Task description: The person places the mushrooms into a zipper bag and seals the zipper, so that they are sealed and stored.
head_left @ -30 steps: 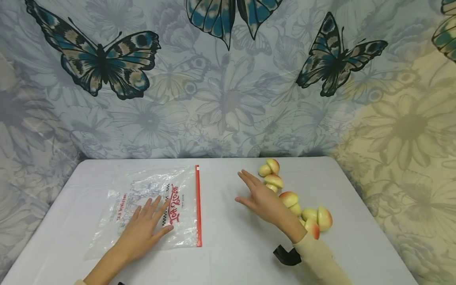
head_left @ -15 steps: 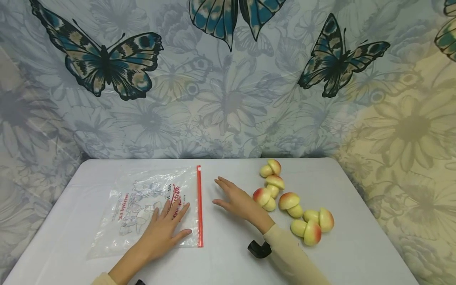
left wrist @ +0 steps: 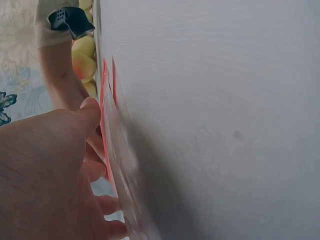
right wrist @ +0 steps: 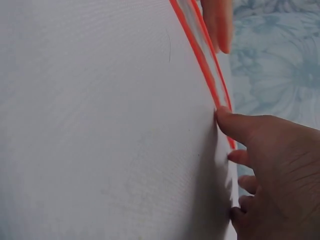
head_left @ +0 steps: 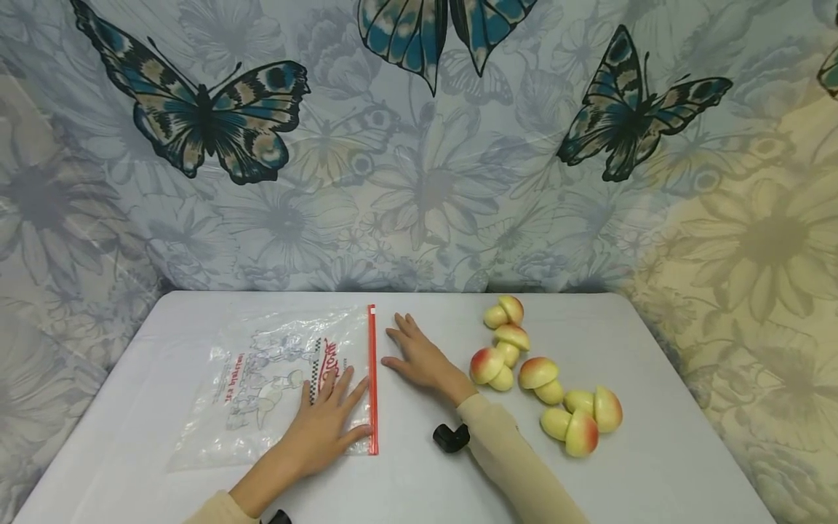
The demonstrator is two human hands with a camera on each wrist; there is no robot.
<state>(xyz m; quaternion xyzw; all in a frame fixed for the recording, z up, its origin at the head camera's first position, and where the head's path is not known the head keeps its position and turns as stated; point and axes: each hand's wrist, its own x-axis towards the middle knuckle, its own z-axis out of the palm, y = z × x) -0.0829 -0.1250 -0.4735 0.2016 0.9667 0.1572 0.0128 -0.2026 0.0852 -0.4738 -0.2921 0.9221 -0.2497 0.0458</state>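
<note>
A clear zip bag point(head_left: 262, 386) with red printing and a red zip edge point(head_left: 373, 349) lies flat on the left of the table. My left hand point(head_left: 321, 433) rests over its right part, fingers spread, thumb at the red edge. Just right of that edge is my right hand point(head_left: 422, 360), its fingers stretched out and holding nothing. In the right wrist view, the thumb point(right wrist: 227, 120) is right at the red strip point(right wrist: 207, 75), which shows as two red lines. The left wrist view has the bag's edge point(left wrist: 104, 95) beside the left thumb point(left wrist: 91, 112).
Several yellow, red-tinged toy mushrooms point(head_left: 538, 373) lie in a loose group on the right of the white table point(head_left: 406, 487). A black wrist device point(head_left: 452, 438) sits at the right sleeve point(head_left: 504, 444). Behind the table hangs a butterfly-patterned cloth point(head_left: 419, 196).
My right hand has moved left from the mushrooms to the bag's red edge, uncovering mushrooms. The left hand has slid right over the bag toward that edge.
</note>
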